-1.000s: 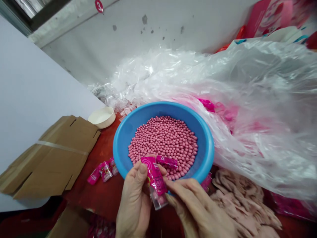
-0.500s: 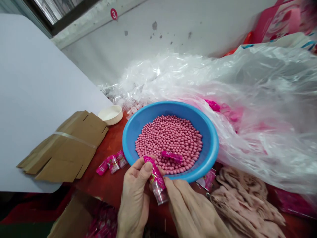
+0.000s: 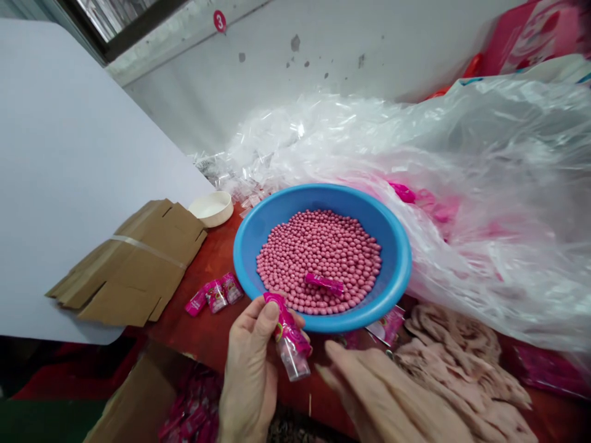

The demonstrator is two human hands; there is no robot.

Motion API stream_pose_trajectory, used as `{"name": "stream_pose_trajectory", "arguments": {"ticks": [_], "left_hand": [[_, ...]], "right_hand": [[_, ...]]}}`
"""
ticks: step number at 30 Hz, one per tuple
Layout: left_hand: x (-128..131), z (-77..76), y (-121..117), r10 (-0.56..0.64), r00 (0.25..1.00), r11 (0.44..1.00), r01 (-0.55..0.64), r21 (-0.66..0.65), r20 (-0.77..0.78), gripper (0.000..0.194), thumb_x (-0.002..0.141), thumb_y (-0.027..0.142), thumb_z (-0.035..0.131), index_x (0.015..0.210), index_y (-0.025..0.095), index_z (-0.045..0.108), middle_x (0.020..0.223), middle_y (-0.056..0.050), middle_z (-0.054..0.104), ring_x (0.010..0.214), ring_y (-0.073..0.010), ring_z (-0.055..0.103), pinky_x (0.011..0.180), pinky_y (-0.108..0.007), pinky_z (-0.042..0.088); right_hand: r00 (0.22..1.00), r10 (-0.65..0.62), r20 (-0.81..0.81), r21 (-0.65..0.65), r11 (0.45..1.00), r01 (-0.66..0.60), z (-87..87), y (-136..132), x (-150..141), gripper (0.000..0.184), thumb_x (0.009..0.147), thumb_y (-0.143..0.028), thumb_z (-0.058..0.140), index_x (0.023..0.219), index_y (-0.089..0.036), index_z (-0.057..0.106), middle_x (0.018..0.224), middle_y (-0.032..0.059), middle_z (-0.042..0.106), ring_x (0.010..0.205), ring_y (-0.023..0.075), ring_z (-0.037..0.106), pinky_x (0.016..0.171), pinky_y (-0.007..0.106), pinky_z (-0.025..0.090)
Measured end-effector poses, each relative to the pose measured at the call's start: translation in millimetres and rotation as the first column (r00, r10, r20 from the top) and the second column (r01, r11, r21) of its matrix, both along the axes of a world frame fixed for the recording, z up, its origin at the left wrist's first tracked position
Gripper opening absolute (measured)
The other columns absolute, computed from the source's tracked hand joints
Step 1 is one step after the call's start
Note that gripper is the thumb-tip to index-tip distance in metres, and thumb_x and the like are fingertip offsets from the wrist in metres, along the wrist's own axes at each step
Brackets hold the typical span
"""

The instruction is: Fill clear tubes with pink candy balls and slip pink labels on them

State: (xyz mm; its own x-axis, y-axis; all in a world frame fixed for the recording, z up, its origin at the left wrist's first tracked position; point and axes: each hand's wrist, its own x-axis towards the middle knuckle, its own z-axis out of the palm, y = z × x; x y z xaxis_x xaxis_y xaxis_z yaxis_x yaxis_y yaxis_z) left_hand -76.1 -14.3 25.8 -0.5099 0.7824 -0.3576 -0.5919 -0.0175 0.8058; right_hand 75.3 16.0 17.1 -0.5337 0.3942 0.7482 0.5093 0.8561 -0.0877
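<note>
My left hand [image 3: 253,363] is closed on a small pink-wrapped tube [image 3: 290,335], thumb on top. The tube's lower end is clear plastic with something pinkish inside. It is tilted, in front of the near rim of a blue basin [image 3: 242,246]. Many small pink balls [image 3: 318,246] lie in the basin, with another pink wrapped tube [image 3: 324,283] resting on them. To the right, my right hand [image 3: 383,387] is apart from the tube, fingers stretched out and close together, holding nothing that I can see.
Several pink packets [image 3: 216,295] lie left of the basin, near flattened cardboard [image 3: 138,264] and a white round dish [image 3: 212,209]. Clear plastic sheeting [image 3: 498,184] heaps behind and right. A beige cloth [image 3: 462,363] lies at right. Below left, a carton [image 3: 133,394] stands by many pink packets [image 3: 191,406].
My right hand has drawn away from the tube to the right and down. My left hand keeps hold of the tube. The view has shifted slightly.
</note>
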Motion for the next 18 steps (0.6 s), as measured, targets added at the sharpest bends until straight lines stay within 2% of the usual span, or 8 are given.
{"name": "stream_pose_trajectory", "arguments": {"ticks": [2, 7, 10, 14, 18], "left_hand": [[3, -0.5, -2, -0.016, 1.0, 1.0, 0.016, 0.014, -0.001, 0.033, 0.065, 0.037, 0.078, 0.079, 0.013, 0.06, 0.06, 0.0, 0.065, 0.052, -0.0111, 0.061, 0.051, -0.02, 0.05], [7, -4.2, -3, -0.001, 1.0, 0.998, 0.002, 0.055, -0.016, 0.031, 0.064, 0.031, 0.08, 0.083, 0.014, 0.061, 0.064, 0.0, 0.067, 0.054, -0.0099, 0.061, 0.05, -0.017, 0.048], [4, -9.2, -4, 0.014, 1.0, 0.998, -0.013, 0.061, -0.015, 0.03, 0.064, 0.031, 0.079, 0.082, 0.015, 0.062, 0.062, 0.0, 0.067, 0.052, -0.0095, 0.06, 0.05, -0.017, 0.048], [-3, -17.2, -6, 0.014, 1.0, 0.998, -0.012, 0.067, -0.028, 0.027, 0.066, 0.028, 0.079, 0.082, 0.014, 0.063, 0.061, 0.0, 0.067, 0.053, -0.0093, 0.06, 0.054, -0.019, 0.049], [-7, -22.8, -10, 0.002, 0.999, 0.999, 0.001, 0.054, -0.054, 0.027, 0.065, 0.027, 0.079, 0.083, 0.013, 0.064, 0.062, -0.001, 0.068, 0.054, -0.0088, 0.059, 0.056, -0.019, 0.049]], "right_hand": [[0.995, 0.097, 0.023, 0.006, 0.995, -0.097, -0.7, 1, -10, 0.025, 0.084, -0.006, 0.05, 0.102, -0.008, 0.067, 0.077, 0.0048, 0.072, 0.064, 0.0135, 0.065, 0.049, 0.019, 0.05], [0.977, 0.175, -0.124, 0.157, 0.975, -0.155, -5.8, 4, -28, 0.033, 0.088, -0.005, 0.034, 0.099, -0.003, 0.065, 0.079, 0.0121, 0.07, 0.073, 0.0207, 0.064, 0.064, 0.032, 0.053], [0.971, 0.235, -0.045, 0.163, 0.961, -0.225, -1.3, 6, -31, 0.035, 0.087, -0.004, 0.031, 0.099, 0.0, 0.064, 0.079, 0.0145, 0.07, 0.074, 0.0214, 0.063, 0.066, 0.033, 0.053], [0.96, 0.274, 0.053, 0.158, 0.947, -0.279, 5.1, 6, -34, 0.034, 0.084, -0.001, 0.032, 0.093, 0.001, 0.065, 0.072, 0.0132, 0.07, 0.063, 0.0206, 0.064, 0.059, 0.032, 0.054], [0.954, 0.3, 0.017, 0.114, 0.947, -0.3, 0.0, 3, -37, 0.032, 0.084, -0.002, 0.033, 0.093, 0.002, 0.064, 0.071, 0.0145, 0.07, 0.063, 0.0224, 0.066, 0.06, 0.034, 0.055]]}}
